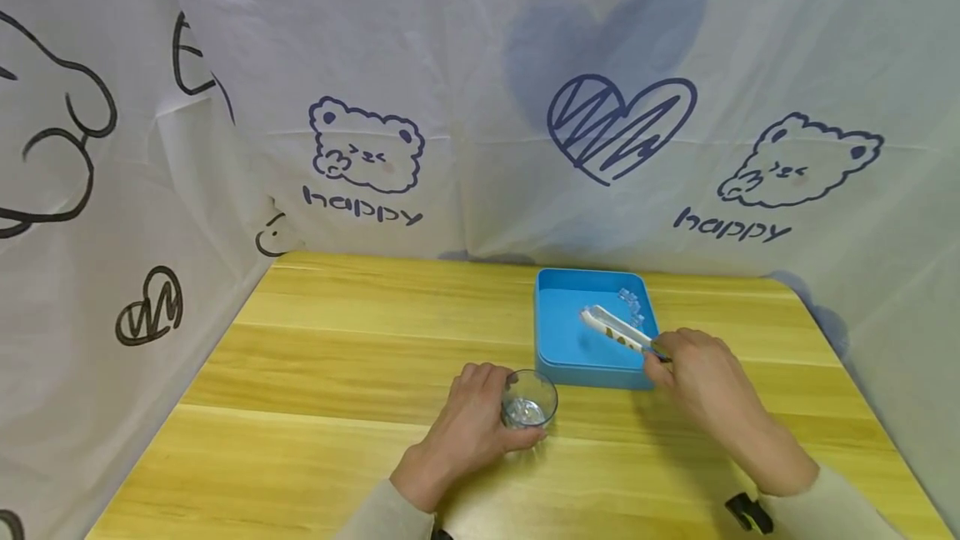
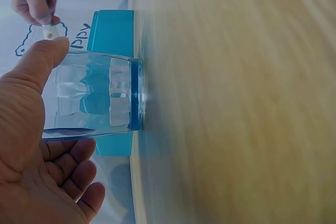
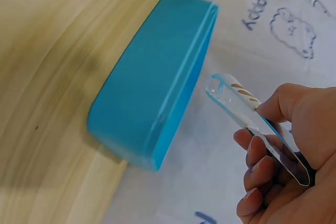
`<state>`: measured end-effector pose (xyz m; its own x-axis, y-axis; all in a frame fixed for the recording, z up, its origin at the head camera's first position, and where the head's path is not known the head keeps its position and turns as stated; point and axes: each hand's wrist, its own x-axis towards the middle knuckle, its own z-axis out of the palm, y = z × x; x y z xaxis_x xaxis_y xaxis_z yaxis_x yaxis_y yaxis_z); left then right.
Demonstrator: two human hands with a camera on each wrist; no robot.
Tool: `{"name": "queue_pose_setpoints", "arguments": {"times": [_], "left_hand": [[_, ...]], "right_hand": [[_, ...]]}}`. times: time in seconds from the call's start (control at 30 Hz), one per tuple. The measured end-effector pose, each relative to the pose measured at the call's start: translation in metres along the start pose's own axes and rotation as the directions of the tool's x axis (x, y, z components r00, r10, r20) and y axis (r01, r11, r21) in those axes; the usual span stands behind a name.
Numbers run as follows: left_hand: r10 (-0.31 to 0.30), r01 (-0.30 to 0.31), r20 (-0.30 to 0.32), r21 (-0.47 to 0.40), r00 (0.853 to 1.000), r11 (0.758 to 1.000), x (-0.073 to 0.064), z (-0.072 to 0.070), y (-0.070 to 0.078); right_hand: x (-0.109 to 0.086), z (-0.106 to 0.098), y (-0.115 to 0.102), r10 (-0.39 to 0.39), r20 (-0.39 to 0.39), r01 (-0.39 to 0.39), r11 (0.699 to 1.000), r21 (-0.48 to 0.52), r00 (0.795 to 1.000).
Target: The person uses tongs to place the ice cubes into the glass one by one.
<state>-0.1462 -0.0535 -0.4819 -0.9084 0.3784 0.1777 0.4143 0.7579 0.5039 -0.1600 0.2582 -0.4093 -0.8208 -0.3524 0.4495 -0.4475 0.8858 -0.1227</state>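
Note:
My left hand (image 1: 472, 419) grips a clear drinking glass (image 1: 529, 401) that stands upright on the table, thumb on the near side and fingers round the other. Clear pieces lie at the bottom of the glass. Tongs (image 1: 617, 328), white with gold marks, are pinched in my right hand (image 1: 708, 373) above a blue square tray (image 1: 596, 377). In the right wrist view a small clear piece (image 3: 214, 84) sits between the tong tips. Several clear ice-like cubes (image 1: 630, 303) lie along the tray's right inner side.
The wood-grain table (image 1: 322, 373) runs back to a white cloth (image 1: 480, 65) with bear, heart and "happy" drawings. More cloth hangs along the left and right sides. The tray stands just beyond the glass, to its right.

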Motion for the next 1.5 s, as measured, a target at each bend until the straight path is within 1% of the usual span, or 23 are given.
{"name": "queue_pose_setpoints", "arguments": {"times": [0.3,0.4,0.53,0.6,0.67,0.73,0.8,1.03,1.17,1.33,1.5], "left_hand": [[-0.011,0.011,0.009,0.000,1.000,1.000,0.000,0.000,0.000],[-0.011,0.011,0.006,-0.002,1.000,1.000,0.000,0.000,0.000],[-0.006,0.006,-0.004,0.007,1.000,1.000,0.000,0.001,-0.001],[-0.005,0.005,-0.007,0.010,1.000,1.000,0.000,0.001,-0.001],[-0.004,0.004,-0.008,0.010,1.000,1.000,0.000,0.001,-0.001],[-0.003,0.003,-0.009,0.010,1.000,1.000,0.000,0.001,-0.001],[-0.001,0.001,-0.009,0.008,1.000,1.000,0.000,0.001,-0.001],[0.025,-0.024,-0.036,0.015,0.999,1.000,0.000,0.000,0.000],[0.043,-0.042,-0.053,0.022,0.998,0.999,0.000,0.001,-0.001],[0.040,-0.039,-0.055,0.021,0.998,0.999,-0.001,0.001,-0.001],[0.042,-0.041,-0.055,0.021,0.998,0.999,-0.001,0.001,-0.001]], "right_hand": [[-0.008,-0.017,-0.035,-0.039,-0.010,0.039,0.999,0.035,0.999],[-0.013,-0.021,-0.046,-0.031,0.016,0.030,0.998,0.055,0.999],[-0.019,-0.022,-0.058,-0.066,0.025,0.063,0.994,0.091,0.998],[-0.021,-0.022,-0.062,-0.066,0.043,0.061,0.993,0.100,0.997],[-0.023,-0.021,-0.065,-0.062,0.056,0.057,0.994,0.097,0.996],[-0.024,-0.021,-0.068,-0.042,0.095,0.033,0.995,0.091,0.995],[-0.025,-0.019,-0.069,-0.047,0.105,0.038,0.996,0.085,0.993],[-0.029,-0.011,-0.068,-0.131,0.057,0.126,0.989,0.081,0.990],[-0.030,-0.010,-0.069,-0.153,0.060,0.150,0.987,0.052,0.986],[-0.030,-0.012,-0.070,-0.189,0.067,0.189,0.982,0.000,0.980],[-0.029,-0.013,-0.071,-0.216,0.053,0.217,0.976,-0.018,0.975]]}}
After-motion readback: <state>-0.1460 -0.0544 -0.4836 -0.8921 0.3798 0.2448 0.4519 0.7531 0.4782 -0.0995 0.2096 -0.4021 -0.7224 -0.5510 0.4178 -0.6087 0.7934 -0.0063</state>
